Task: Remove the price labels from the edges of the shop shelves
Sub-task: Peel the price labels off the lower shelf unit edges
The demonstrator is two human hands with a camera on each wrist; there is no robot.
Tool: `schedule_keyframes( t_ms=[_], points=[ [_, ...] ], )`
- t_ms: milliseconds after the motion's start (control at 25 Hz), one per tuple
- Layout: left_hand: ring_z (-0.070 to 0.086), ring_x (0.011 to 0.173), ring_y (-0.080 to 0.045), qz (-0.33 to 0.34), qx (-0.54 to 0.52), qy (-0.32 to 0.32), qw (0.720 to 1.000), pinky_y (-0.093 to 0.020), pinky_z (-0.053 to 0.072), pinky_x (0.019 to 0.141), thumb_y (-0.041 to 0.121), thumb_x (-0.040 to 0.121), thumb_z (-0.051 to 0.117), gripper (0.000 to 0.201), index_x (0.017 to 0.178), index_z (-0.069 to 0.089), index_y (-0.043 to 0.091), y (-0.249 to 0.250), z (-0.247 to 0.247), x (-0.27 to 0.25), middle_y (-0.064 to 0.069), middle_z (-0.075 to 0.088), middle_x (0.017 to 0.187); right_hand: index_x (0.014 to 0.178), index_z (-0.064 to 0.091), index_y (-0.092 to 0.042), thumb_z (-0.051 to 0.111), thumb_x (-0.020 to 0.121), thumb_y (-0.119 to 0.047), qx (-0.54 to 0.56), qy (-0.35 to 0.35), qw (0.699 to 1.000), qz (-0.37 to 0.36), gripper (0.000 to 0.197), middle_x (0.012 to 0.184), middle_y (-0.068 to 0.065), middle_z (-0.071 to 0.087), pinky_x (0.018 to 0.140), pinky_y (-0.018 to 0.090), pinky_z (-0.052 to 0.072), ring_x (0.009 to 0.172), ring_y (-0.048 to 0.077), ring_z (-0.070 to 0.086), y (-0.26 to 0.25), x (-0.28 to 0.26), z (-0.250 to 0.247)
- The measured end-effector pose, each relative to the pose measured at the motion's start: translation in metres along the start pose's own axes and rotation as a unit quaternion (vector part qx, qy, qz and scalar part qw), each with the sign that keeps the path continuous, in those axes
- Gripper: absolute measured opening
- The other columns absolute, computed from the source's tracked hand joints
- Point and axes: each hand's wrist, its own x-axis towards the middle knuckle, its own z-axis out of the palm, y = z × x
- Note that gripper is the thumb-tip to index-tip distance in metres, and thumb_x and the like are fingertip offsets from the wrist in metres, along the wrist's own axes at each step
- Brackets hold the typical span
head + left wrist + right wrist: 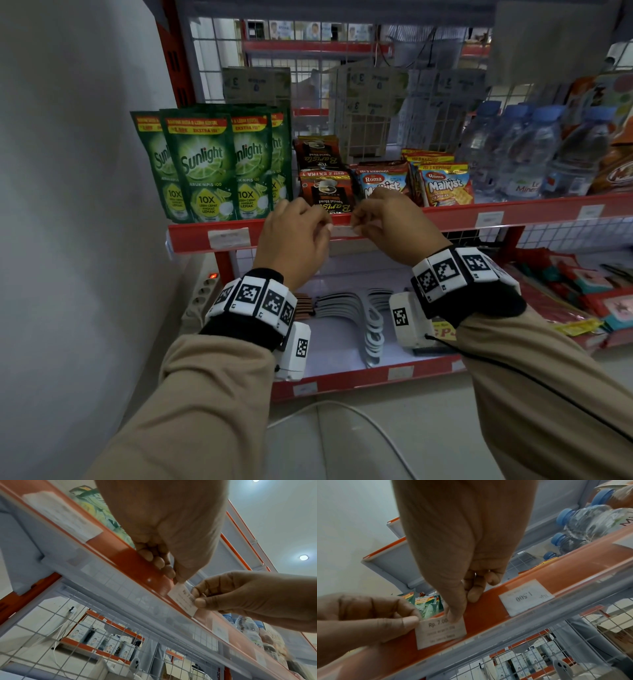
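Note:
A white price label (342, 231) reading "Rp. 7.00…" (440, 631) sits on the red front strip of the shelf (191, 236), under the coffee sachets. My left hand (323, 224) pinches its left upper corner (414, 618) between thumb and forefinger. My right hand (356, 222) holds the right end, its thumb (453, 615) on the label's face and its other fingers curled against the strip. From the left wrist, the label (181, 599) stands slightly off the strip between my left hand (175, 577) and my right hand (197, 599).
More labels remain on the same strip: one at the left (228, 237), a "1.500" label (526, 597) and others to the right (489, 219). Sunlight pouches (205, 168), Malkist packs (445, 185) and water bottles (520, 154) stand above. A white wall (68, 205) closes the left.

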Motion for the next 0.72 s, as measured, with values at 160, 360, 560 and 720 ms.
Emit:
schedule_keyframes(
  t_ms=[160,360,560,720],
  points=[
    [0.046,0.097,-0.026,-0.01,0.037,-0.025,0.999,-0.038,0.041,0.082,0.029,0.093,0.052,0.021,0.099,0.064,0.014,0.0039,-0.0019,0.002,-0.006,0.055,0.095,0.093,0.07,-0.015,0.068,0.083,-0.015,0.03,0.002,1.0,0.005,0.01,0.092,0.0,0.052,0.078,0.029,0.041,0.092,0.018,0.052,0.0016,-0.001,-0.0014],
    [0.045,0.104,-0.027,-0.032,0.052,-0.055,0.997,-0.038,0.04,0.084,0.033,0.094,0.049,0.028,0.106,0.067,0.015,0.0056,-0.0057,0.0047,-0.006,0.056,0.1,0.094,0.071,-0.016,0.068,0.084,-0.015,0.022,-0.004,1.0,-0.001,0.01,0.094,0.003,0.055,0.08,0.032,0.044,0.093,0.018,0.052,0.001,-0.0019,-0.0014],
    [0.045,0.104,-0.027,-0.035,0.064,-0.053,0.996,-0.037,0.039,0.081,0.035,0.094,0.049,0.03,0.106,0.068,0.016,0.0061,-0.0071,0.0044,-0.007,0.057,0.099,0.093,0.07,-0.016,0.067,0.085,-0.015,0.025,-0.002,1.0,0.006,0.009,0.092,-0.001,0.051,0.078,0.029,0.041,0.093,0.016,0.049,0.0015,-0.0027,-0.0009],
    [0.045,0.103,-0.027,-0.036,0.094,-0.048,0.994,-0.037,0.039,0.078,0.037,0.094,0.048,0.031,0.104,0.068,0.016,0.007,-0.0051,0.0035,-0.008,0.056,0.099,0.094,0.07,-0.016,0.067,0.084,-0.015,0.032,-0.001,0.999,0.007,0.01,0.093,0.0,0.052,0.078,0.03,0.041,0.092,0.016,0.05,0.0017,-0.0031,-0.0008]
  ],
)
